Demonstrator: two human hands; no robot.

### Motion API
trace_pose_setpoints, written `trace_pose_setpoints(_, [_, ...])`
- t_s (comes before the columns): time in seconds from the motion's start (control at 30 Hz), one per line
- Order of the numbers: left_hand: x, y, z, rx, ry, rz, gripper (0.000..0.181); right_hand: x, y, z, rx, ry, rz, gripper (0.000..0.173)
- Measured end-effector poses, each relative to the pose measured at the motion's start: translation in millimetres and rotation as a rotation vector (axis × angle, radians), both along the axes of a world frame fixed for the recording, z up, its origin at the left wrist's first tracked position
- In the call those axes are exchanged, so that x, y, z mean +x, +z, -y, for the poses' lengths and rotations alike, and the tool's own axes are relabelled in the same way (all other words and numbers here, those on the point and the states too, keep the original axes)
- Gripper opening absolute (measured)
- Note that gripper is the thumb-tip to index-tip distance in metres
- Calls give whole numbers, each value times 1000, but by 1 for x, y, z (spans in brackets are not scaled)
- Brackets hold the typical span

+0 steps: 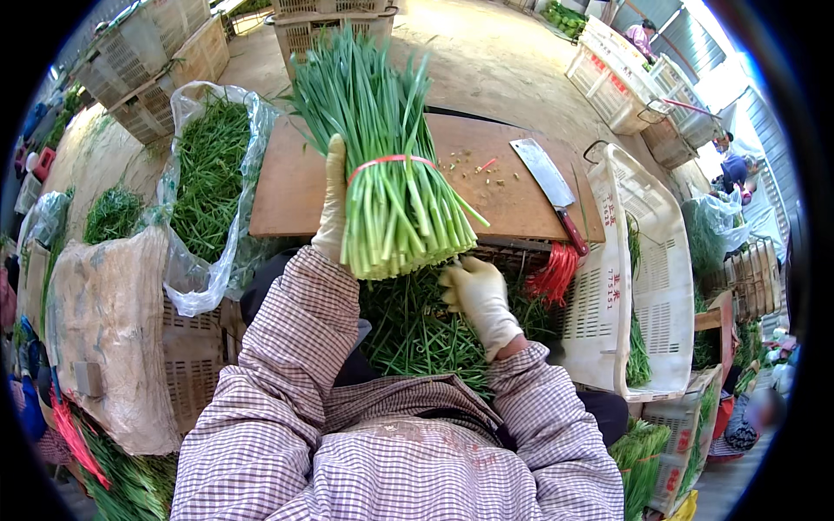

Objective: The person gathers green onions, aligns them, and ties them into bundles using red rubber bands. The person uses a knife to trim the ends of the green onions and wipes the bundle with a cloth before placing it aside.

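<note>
A thick bunch of garlic chives point(401, 211), bound by a red band point(391, 158), rests over the wooden board point(293, 192) with its pale cut ends towards me. My left hand point(333, 208), in a cream glove, grips the bunch along its left side; most of its fingers are hidden behind the stalks. Just below the cut ends is my right hand point(481, 296), also gloved, its fingers curled inwards. Whether something is between those fingers is not clear. A cleaver point(544, 176) with a dark red handle lies on the board's right side, near small stalk trimmings point(485, 174).
Loose green leaves point(423, 332) lie beneath my hands. Red ties point(554, 272) hang at the board's front edge. A white plastic crate point(596, 312) stands at the right. On the left is a clear plastic bag point(215, 296) of leaves. Other people sit farther off at the right.
</note>
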State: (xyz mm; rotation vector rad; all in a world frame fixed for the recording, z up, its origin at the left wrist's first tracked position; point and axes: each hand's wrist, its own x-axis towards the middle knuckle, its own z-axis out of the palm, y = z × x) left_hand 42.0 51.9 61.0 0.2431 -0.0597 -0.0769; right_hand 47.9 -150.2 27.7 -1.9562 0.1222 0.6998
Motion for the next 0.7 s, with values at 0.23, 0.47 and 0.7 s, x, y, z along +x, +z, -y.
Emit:
trace_pose_setpoints(0.23, [-5,3,-2,839,241,-173,73,25,75,22,448,90,229,78])
trace_pose_setpoints(0.47, [-13,6,14,1088,21,65,79,36,53,-4,814,-29,-134,60])
trace_pose_setpoints(0.7, [-4,-18,8,788,-34,-189,108,28,71,18,1356,-88,-286,62])
